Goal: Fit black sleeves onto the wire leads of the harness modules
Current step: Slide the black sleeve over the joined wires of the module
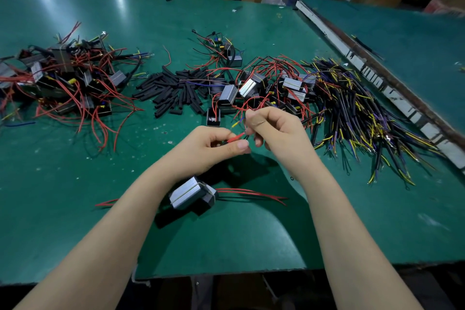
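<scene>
- While my left hand (214,145) pinches the red lead (236,136), my right hand (270,124) pinches its wire tips.
- Next, I think, a black sleeve (173,89) from mid-worktop (226,234).

Both hands (214,145) (273,128) pinching, fingertips together

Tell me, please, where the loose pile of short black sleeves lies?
The pile of short black sleeves lies mid-table on the green tabletop, between the left heap of modules and the central cluster.
</scene>
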Tool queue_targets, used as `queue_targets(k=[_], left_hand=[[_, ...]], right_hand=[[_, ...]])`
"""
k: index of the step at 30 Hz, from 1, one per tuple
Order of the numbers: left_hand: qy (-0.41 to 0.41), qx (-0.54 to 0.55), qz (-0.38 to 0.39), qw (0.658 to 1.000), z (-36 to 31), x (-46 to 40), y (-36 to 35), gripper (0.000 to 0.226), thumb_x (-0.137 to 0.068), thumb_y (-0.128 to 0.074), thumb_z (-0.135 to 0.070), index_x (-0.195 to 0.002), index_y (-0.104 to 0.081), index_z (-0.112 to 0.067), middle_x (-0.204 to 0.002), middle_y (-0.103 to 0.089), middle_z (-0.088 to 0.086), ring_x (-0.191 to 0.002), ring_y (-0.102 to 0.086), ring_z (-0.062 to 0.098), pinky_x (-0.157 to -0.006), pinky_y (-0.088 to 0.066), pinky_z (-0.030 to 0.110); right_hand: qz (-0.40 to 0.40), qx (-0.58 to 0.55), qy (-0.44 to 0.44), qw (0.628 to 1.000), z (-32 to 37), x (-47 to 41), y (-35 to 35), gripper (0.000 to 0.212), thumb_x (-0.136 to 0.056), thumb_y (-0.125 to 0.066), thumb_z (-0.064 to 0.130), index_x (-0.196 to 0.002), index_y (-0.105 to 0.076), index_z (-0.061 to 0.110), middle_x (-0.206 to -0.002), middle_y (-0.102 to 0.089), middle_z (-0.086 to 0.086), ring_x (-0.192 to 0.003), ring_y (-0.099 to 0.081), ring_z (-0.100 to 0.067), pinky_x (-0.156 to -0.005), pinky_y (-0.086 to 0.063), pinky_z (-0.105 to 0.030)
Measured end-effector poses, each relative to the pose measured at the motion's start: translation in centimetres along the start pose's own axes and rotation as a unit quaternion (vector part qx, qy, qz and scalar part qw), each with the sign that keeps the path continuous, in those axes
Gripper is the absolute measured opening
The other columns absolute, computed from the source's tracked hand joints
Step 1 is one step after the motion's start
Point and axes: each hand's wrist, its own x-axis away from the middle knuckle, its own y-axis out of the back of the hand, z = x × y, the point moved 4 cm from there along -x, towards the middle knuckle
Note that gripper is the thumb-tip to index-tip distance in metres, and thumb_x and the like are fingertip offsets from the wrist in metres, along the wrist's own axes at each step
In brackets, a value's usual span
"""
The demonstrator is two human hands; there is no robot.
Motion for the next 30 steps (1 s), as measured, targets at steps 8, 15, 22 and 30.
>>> queue_targets(k=[8, 15, 22, 30], left_hand=[[0.01, 0.012, 0.025, 1.0, 0.6, -0.1, 0.1, 0.016, -0.066, -0.072, -0.037, -0.075, -0.065, -0.026, -0.058, -0.054, -0.014, -0.055, -0.044, 0.0, -0.055, -0.038, 0.011], [-0.008, 0.065, 0.002, 0.998, 1.0, 0.0, 0.5, 0.062, -0.056, -0.082, -0.033, -0.085, -0.029, -0.02, -0.071, -0.061, -0.004, -0.067, -0.055, 0.007, -0.069, -0.044, 0.022], [-0.049, -0.09, 0.011, 0.995, 0.6, 0.4, 0.7, 0.04, -0.063, -0.084, -0.027, -0.078, -0.047, -0.032, -0.071, -0.059, -0.015, -0.066, -0.05, 0.002, -0.064, -0.041, 0.017], [-0.08, -0.258, -0.089, 0.959, 0.4, 0.4, 1.7, 0.02, -0.07, -0.082, -0.02, -0.085, -0.068, -0.021, -0.093, -0.052, -0.006, -0.079, -0.053, -0.002, -0.072, -0.035, 0.003]], right_hand=[[0.02, -0.037, -0.09, 0.995, -0.5, 0.0, -0.8, 0.028, -0.092, -0.061, 0.027, -0.067, -0.072, 0.03, -0.065, -0.064, 0.011, -0.049, -0.048, -0.004, -0.043, -0.033, -0.011], [-0.039, -0.076, -0.052, 0.995, -0.4, -0.2, -0.1, 0.012, -0.092, -0.062, 0.015, -0.087, -0.067, 0.025, -0.069, -0.063, 0.008, -0.052, -0.052, 0.003, -0.045, -0.035, -0.009], [0.043, 0.038, -0.004, 0.998, -0.9, -0.1, -0.8, 0.011, -0.096, -0.057, 0.018, -0.097, -0.066, 0.024, -0.063, -0.063, 0.014, -0.052, -0.049, 0.001, -0.056, -0.043, -0.012], [0.008, 0.01, -0.029, 1.0, -1.8, -0.3, -0.7, 0.011, -0.092, -0.062, 0.014, -0.085, -0.064, 0.022, -0.073, -0.067, 0.001, -0.059, -0.055, -0.002, -0.055, -0.045, -0.013]])
